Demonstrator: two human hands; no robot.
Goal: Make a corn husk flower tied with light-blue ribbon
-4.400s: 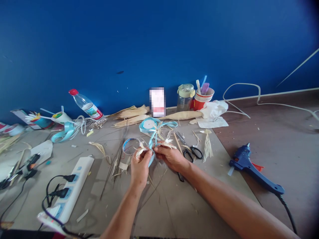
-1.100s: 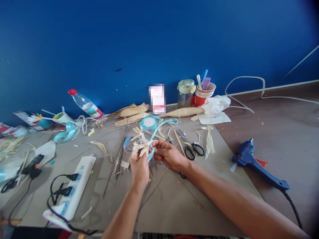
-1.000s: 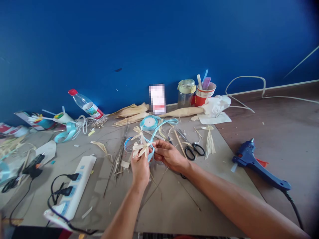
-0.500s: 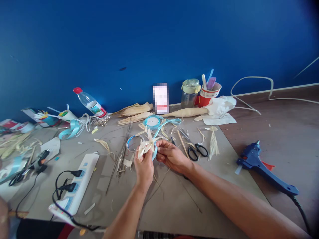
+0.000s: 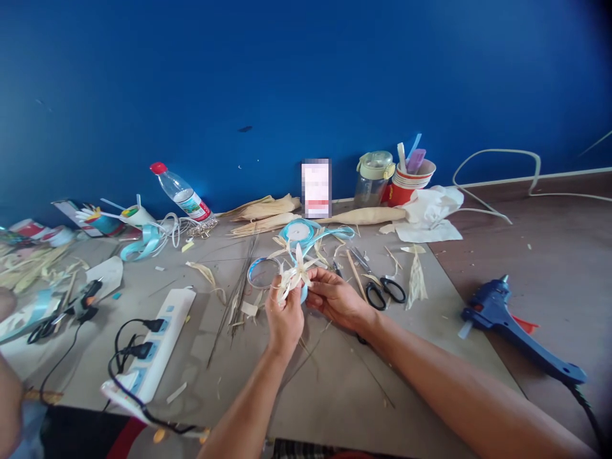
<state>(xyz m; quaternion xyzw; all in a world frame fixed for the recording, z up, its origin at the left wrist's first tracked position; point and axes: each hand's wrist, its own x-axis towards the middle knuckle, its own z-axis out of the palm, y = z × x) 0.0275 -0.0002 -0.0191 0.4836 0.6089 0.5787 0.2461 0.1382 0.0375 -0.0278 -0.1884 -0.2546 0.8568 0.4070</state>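
Note:
My left hand is closed around a small pale husk flower bound with light blue ribbon, holding it upright over the cardboard sheet. My right hand pinches the ribbon at the flower's base from the right. The ribbon trails back to a light blue ribbon spool lying flat behind the hands. A ring of clear tape lies just left of the flower.
Black scissors lie right of my hands; a blue glue gun rests far right. A white power strip with black plugs sits left, thin wires beside it. A bottle, jar, red cup and husks line the wall.
The flower has been turned upright and its petals now face up. Both hands stay together on it. The camera has shifted left, so everything sits further right in view.

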